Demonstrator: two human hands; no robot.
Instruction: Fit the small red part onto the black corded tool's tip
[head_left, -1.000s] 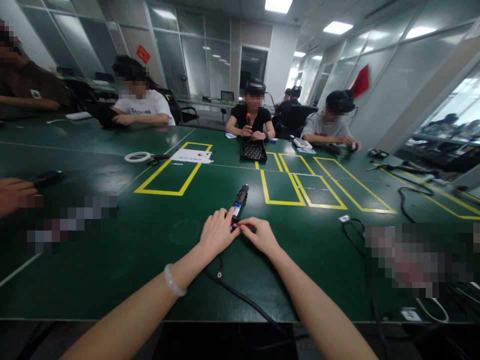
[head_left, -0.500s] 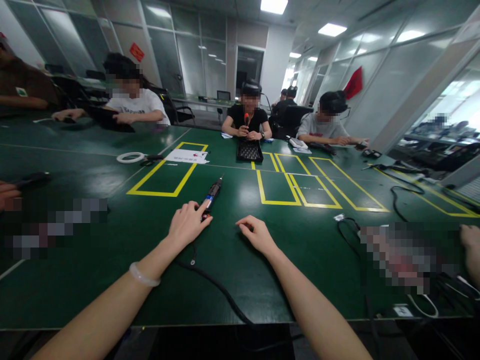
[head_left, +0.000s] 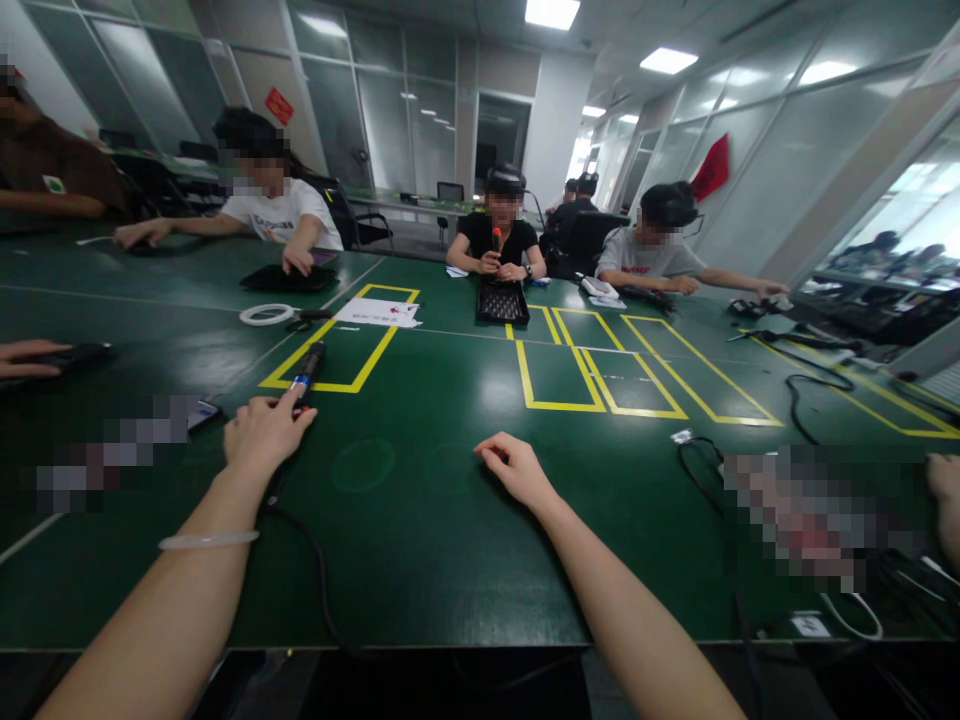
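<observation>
On the left, my left hand (head_left: 262, 432) is wrapped round the grip of a dark electric screwdriver (head_left: 303, 376) with a blue band, its tip pointing away from me near a yellow taped outline. A black cord (head_left: 319, 560) trails from the tool towards the front table edge. My right hand (head_left: 517, 470) rests on the green table (head_left: 420, 560) by itself, fingers loosely bent, with a gap between thumb and forefinger and nothing in it. Faint round marks (head_left: 364, 465) show on the surface between my hands.
Yellow tape outlines (head_left: 562, 406) mark the table; a white paper (head_left: 379, 312) lies on one. Beyond are a white coil (head_left: 266, 315) and a black tray (head_left: 502, 302) in front of a seated person. Cables (head_left: 817, 375) lie on the right. Other people's hands (head_left: 300, 258) work around the table.
My left hand has slid the electric screwdriver to the left across the table, its cord following. My right hand stays put. Across the table, a person has laid a black flat object down.
</observation>
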